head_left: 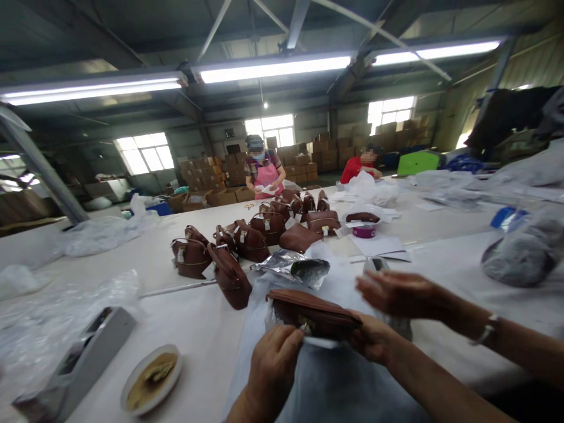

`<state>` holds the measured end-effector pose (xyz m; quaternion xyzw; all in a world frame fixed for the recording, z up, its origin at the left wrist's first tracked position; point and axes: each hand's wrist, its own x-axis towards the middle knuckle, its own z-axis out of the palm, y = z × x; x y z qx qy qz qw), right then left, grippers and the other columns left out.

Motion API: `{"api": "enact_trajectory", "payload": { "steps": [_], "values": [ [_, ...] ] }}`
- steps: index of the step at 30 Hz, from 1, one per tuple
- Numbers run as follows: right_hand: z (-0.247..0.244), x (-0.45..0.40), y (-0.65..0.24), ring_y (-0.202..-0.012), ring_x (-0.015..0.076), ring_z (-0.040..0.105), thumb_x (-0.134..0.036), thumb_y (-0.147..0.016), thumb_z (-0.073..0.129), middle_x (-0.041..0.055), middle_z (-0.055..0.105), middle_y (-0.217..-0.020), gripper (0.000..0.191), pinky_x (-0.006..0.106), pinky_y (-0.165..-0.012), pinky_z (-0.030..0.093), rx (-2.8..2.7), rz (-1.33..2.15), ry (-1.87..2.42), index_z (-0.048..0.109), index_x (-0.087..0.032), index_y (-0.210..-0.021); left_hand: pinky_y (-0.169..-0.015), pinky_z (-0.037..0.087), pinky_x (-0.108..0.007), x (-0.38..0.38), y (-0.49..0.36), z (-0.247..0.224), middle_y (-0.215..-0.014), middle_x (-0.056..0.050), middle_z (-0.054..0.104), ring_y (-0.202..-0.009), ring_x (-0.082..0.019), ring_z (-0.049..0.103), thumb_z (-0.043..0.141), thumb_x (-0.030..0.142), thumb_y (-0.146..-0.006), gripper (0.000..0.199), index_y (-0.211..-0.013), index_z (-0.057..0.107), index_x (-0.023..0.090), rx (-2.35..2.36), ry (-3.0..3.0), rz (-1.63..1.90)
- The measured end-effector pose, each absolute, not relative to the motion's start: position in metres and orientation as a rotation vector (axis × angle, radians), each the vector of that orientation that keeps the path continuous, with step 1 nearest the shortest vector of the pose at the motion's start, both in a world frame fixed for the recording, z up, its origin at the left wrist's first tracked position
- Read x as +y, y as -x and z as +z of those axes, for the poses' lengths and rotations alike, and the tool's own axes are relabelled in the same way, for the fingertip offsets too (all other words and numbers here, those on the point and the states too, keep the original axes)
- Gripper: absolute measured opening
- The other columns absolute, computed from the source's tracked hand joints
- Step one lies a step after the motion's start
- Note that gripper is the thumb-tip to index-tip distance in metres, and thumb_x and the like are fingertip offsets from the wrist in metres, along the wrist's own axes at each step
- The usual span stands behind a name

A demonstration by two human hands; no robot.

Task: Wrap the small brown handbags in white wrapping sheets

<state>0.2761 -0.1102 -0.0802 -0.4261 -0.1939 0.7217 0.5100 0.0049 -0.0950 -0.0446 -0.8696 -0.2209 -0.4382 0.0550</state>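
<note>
A brown handbag [317, 308] lies tilted in front of me over pale sheeting, its gold clasp and a white tag facing me. My left hand [273, 361] is closed at the bag's near left edge, by the clasp; whether it pinches the tag or the bag itself is hard to see. My right hand [372, 338] grips the right end of the bag. Just behind the bag is a crumpled silver foil bag [293, 267]. A co-worker's blurred hand [396, 294], with a bracelet at the wrist, reaches in from the right above my right forearm.
Several brown handbags [268, 226] stand beyond on the white table [189, 329]. A grey tape dispenser [83, 358] and a dish [176, 376] of brownish paste sit at left, near clear plastic [101, 299]. A purple tape roll [364, 232] lies farther back. Two people work across the table.
</note>
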Motion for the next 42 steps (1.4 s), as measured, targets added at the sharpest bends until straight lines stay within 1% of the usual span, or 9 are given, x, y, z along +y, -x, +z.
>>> {"api": "enact_trajectory", "payload": {
  "steps": [3,12,17,21,25,29,32,38,42],
  "values": [
    [-0.080,-0.103,-0.268,-0.039,0.0046,0.052,-0.007,-0.087,0.066,-0.0034,0.061,-0.056,0.009,0.008,-0.038,0.043,-0.320,1.722,1.122,0.068,-0.015,-0.084,-0.073,0.060,-0.033,-0.089,-0.006,-0.037,-0.098,-0.006,0.070,-0.085,-0.020,0.065,0.059,0.006,-0.094,0.025,-0.118,0.063,0.015,-0.670,2.629,-1.247],
    [-0.083,-0.099,-0.270,-0.042,0.0062,0.054,-0.007,-0.084,0.066,-0.0020,0.063,-0.061,0.014,0.010,-0.036,0.039,-0.331,1.661,1.169,0.068,-0.015,-0.097,-0.067,0.044,-0.038,-0.088,-0.006,-0.023,-0.084,-0.002,0.060,-0.076,-0.020,0.053,0.060,0.009,-0.095,0.009,-0.100,0.062,0.017,-0.526,2.586,-1.005],
    [-0.085,-0.087,-0.284,-0.056,0.0157,0.065,-0.021,-0.077,0.081,0.0027,0.073,-0.077,0.072,0.019,-0.042,0.047,-0.502,1.572,1.204,0.050,-0.020,-0.142,-0.064,0.037,-0.039,-0.100,-0.008,-0.040,-0.082,-0.003,0.058,-0.073,-0.020,0.049,0.057,0.010,-0.094,0.008,-0.096,0.061,0.016,-0.458,2.544,-0.951],
    [-0.092,-0.077,-0.288,-0.071,0.0213,0.071,-0.028,-0.065,0.090,0.0051,0.075,-0.084,0.110,0.026,-0.056,0.055,-0.691,1.496,1.175,0.030,-0.018,-0.157,-0.065,0.036,-0.040,-0.111,-0.012,-0.077,-0.081,-0.004,0.057,-0.070,-0.021,0.048,0.049,0.009,-0.096,0.015,-0.091,0.061,0.016,-0.531,2.452,-1.011],
    [-0.099,-0.074,-0.288,-0.061,0.0166,0.065,-0.041,-0.066,0.089,0.0007,0.073,-0.078,0.113,0.023,-0.052,0.049,-0.853,1.474,1.144,0.028,-0.022,-0.160,-0.069,0.036,-0.040,-0.118,-0.015,-0.109,-0.077,-0.004,0.054,-0.070,-0.022,0.046,0.050,0.006,-0.093,0.017,-0.084,0.059,0.017,-0.634,2.374,-1.068],
    [-0.102,-0.072,-0.293,-0.045,0.0102,0.046,-0.050,-0.066,0.088,-0.0073,0.062,-0.061,0.118,0.018,-0.041,0.033,-0.958,1.432,1.200,0.024,-0.023,-0.161,-0.069,0.036,-0.040,-0.120,-0.017,-0.126,-0.076,-0.003,0.051,-0.071,-0.022,0.046,0.059,0.006,-0.089,0.013,-0.084,0.059,0.018,-0.679,2.442,-0.984],
    [-0.108,-0.069,-0.299,-0.043,0.0082,0.038,-0.053,-0.066,0.088,-0.0103,0.055,-0.057,0.120,0.017,-0.040,0.025,-0.996,1.408,1.229,0.022,-0.023,-0.162,-0.068,0.037,-0.039,-0.117,-0.020,-0.138,-0.078,-0.004,0.054,-0.072,-0.022,0.048,0.052,0.006,-0.092,0.016,-0.086,0.061,0.017,-0.668,2.435,-1.105],
    [-0.132,-0.074,-0.305,-0.042,0.0086,0.039,-0.056,-0.067,0.085,-0.0109,0.055,-0.058,0.121,0.019,-0.039,0.025,-1.022,1.368,1.289,0.020,-0.022,-0.164,-0.065,0.042,-0.039,-0.118,-0.022,-0.157,-0.081,-0.004,0.060,-0.070,-0.022,0.052,0.048,0.006,-0.094,0.021,-0.083,0.061,0.018,-0.665,2.474,-1.089],
    [-0.133,-0.082,-0.304,-0.044,0.0089,0.042,-0.053,-0.068,0.084,-0.0107,0.057,-0.059,0.120,0.019,-0.042,0.028,-1.035,1.331,1.277,0.020,-0.023,-0.164,-0.069,0.050,-0.039,-0.128,-0.018,-0.168,-0.091,-0.006,0.067,-0.078,-0.023,0.060,0.049,0.004,-0.091,0.023,-0.097,0.065,0.019,-0.759,2.527,-1.042]
  ]
}}
